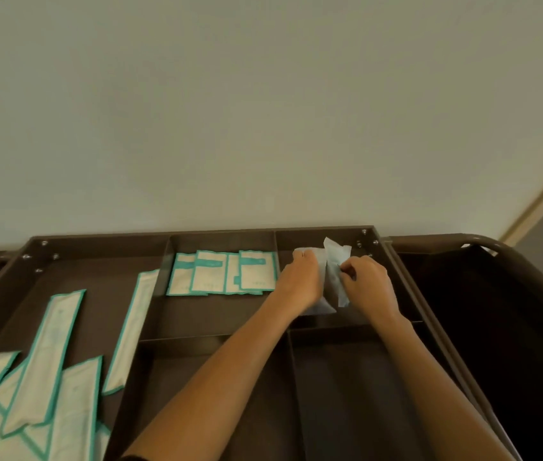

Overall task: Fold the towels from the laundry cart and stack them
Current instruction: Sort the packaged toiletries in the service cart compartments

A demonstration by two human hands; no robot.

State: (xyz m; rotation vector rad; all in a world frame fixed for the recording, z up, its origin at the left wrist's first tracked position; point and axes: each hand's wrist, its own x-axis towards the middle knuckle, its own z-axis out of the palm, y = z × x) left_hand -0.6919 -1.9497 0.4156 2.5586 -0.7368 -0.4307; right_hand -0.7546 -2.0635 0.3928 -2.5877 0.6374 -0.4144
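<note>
So both hands are in the back R box of the cart (103,239). L hand (300,277) & R hand (370,285) each curl fingers round a small white towel (331,261), one per side. Green-edged packs (223,272) lie flat in the next box, w/ long ones (60,327) far L.

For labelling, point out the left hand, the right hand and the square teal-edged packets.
left hand (300,277), head view, back of the hand, gripping the white packets (336,252)
right hand (371,286), head view, back of the hand
square teal-edged packets (208,274), head view, face of one middle packet
</note>
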